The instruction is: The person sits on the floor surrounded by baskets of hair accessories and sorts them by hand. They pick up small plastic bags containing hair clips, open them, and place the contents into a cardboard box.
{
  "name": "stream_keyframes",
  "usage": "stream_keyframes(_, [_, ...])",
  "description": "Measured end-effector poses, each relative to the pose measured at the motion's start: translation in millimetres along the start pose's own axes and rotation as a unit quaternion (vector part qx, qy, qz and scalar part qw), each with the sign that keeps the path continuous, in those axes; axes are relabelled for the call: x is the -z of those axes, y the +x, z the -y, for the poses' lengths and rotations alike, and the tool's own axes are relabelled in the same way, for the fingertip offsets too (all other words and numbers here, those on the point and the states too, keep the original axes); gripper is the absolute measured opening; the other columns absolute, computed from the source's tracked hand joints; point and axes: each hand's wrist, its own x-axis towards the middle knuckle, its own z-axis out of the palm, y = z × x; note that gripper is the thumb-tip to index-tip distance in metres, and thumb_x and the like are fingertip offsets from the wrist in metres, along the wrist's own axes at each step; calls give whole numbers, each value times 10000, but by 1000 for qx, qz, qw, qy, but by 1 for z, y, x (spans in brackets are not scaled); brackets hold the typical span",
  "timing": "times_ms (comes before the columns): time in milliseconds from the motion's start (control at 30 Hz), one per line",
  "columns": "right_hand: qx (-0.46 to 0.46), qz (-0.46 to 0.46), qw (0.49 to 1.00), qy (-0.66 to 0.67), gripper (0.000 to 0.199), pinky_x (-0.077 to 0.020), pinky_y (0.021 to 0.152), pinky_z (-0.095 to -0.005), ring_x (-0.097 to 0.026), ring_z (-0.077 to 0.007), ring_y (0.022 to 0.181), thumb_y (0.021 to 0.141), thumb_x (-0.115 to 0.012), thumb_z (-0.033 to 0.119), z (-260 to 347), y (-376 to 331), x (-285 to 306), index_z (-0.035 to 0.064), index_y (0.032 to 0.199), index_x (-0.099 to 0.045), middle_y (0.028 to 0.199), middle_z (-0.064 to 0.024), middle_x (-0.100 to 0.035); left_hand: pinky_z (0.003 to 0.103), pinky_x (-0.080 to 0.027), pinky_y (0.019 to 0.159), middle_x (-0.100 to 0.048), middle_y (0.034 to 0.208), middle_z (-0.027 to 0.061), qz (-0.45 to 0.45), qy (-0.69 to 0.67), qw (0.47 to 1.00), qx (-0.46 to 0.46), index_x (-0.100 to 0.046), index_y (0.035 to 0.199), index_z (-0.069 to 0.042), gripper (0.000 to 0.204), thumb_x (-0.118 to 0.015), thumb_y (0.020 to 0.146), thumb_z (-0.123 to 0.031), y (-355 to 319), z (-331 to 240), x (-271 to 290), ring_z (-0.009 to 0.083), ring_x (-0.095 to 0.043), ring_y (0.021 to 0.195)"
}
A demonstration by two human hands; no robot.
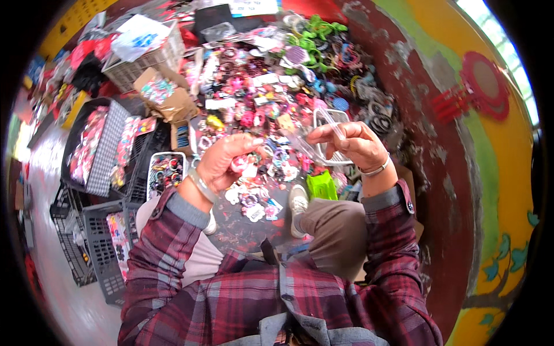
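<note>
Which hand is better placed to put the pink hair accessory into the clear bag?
Probably the left hand: it already holds the pink hair accessory, while the right hand grips the clear bag.

A clear plastic bag [309, 144] hangs pinched between the fingers of the right hand [352, 144], just right of the left hand [228, 161]. Up and left of the left hand an open brown carton [170, 101] holds small coloured packets. Above it, a white-and-blue packet [138, 37] lies in a pale basket [164, 57]. Far left, long carded packs [86, 147] in pink fill a dark tray [75, 135].
</note>
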Motion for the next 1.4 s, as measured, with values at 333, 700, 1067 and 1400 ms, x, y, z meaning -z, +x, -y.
stream_keyframes(333, [16, 67, 995, 78, 150, -502, 659, -326, -623, -320, 894, 714, -577, 156, -45, 95, -30, 18, 656, -570, 994, -245, -611, 205, -497, 588, -622, 855, 62, -31, 36, 998, -42, -590, 964, 6, 190, -626, 788, -56, -25, -56, 49, 94, -601, 685])
stream_keyframes(700, [76, -16, 969, 234, 119, -513, 660, -337, -602, -342, 973, 795, -534, 103, -55, 120, -20, -6, 820, -578, 1103, -249, -562, 216, -469, 754, -623, 985, 81, -97, 94, 991, 6, -590, 1016, 31, 257, -627, 776, -52, -14, -63, 67, 105, -586, 866])
stream_keyframes(1067, [57, -154, 951, 263, 221, -481, 687, -307, -587, -316, 1010, 798, -547, 128, -54, 85, 2, 0, 970, -599, 1125, -211, -570, 232, -456, 780, -645, 939, 89, -69, 107, 992, 21, -635, 960, 27, 206, -633, 792, -92, 4, -29, 57, 129, -600, 840])
stream_keyframes(1400, [38, -185, 963, 194, 91, -503, 629, -258, -631, -269, 916, 813, -554, 50, -51, 80, 3, 70, 736, -509, 1018, -173, -618, 231, -497, 610, -621, 820, 45, -132, -5, 990, -53, -596, 896, -6, 157, -641, 787, -109, 13, -23, 57, 106, -604, 733])
